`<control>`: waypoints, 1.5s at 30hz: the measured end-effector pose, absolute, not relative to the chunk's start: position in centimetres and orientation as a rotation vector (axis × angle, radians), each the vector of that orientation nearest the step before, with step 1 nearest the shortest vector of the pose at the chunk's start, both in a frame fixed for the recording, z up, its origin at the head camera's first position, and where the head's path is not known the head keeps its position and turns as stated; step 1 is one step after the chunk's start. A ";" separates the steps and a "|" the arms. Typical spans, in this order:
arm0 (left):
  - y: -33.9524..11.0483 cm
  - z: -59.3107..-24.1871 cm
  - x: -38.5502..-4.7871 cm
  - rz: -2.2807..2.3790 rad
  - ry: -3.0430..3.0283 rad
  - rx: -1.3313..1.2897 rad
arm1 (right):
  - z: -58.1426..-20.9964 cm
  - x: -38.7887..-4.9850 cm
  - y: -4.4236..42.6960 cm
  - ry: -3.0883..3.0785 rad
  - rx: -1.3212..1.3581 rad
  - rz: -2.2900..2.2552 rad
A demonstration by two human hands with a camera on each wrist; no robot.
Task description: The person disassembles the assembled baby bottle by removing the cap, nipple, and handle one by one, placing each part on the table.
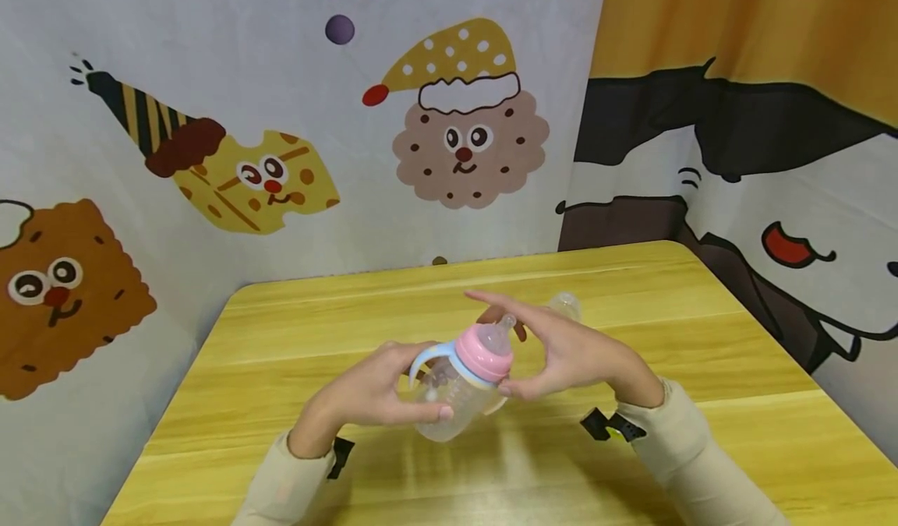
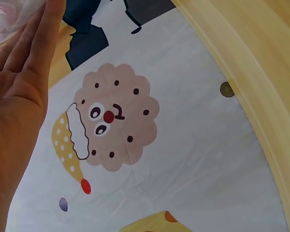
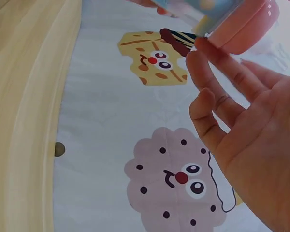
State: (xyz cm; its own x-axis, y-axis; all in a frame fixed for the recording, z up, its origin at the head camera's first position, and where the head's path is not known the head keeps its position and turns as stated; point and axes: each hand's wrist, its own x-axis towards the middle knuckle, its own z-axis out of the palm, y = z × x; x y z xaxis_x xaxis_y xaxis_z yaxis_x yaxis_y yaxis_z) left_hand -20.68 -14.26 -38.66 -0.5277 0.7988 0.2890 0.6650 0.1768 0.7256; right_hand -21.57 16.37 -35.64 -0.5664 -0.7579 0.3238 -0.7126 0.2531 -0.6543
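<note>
A clear baby bottle (image 1: pixel 449 401) with light blue and yellow handles is held tilted above the table in my left hand (image 1: pixel 382 386). The thumb lies across its front, and the other fingers pass behind it. On its top sits a pink collar (image 1: pixel 484 352) with a clear nipple (image 1: pixel 501 327). My right hand (image 1: pixel 571 354) is spread around the collar, thumb at its lower edge and index finger stretched out past it. In the right wrist view, a fingertip of the right hand (image 3: pixel 251 111) meets the collar (image 3: pixel 251 26); the other fingers are loosely bent.
Behind the right hand, a clear rounded plastic piece (image 1: pixel 565 305) is partly hidden on the wood-patterned table (image 1: pixel 295 323). A cloth with cartoon prints (image 1: pixel 365 222) hangs along the table's far edge and right side.
</note>
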 end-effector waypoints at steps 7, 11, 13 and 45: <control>-14.6 -38.6 -20.7 1.279 2.389 1.399 | -35.5 -21.5 16.6 2.589 -1.361 -1.201; -14.7 -38.5 -20.6 1.260 2.439 1.378 | -35.3 -21.7 16.9 2.658 -1.346 -1.201; -14.7 -38.5 -20.6 1.256 2.452 1.356 | -35.2 -21.8 17.0 2.678 -1.346 -1.201; -14.2 -38.6 -20.7 1.115 2.586 1.355 | -36.1 -21.7 15.7 2.747 -1.168 -1.211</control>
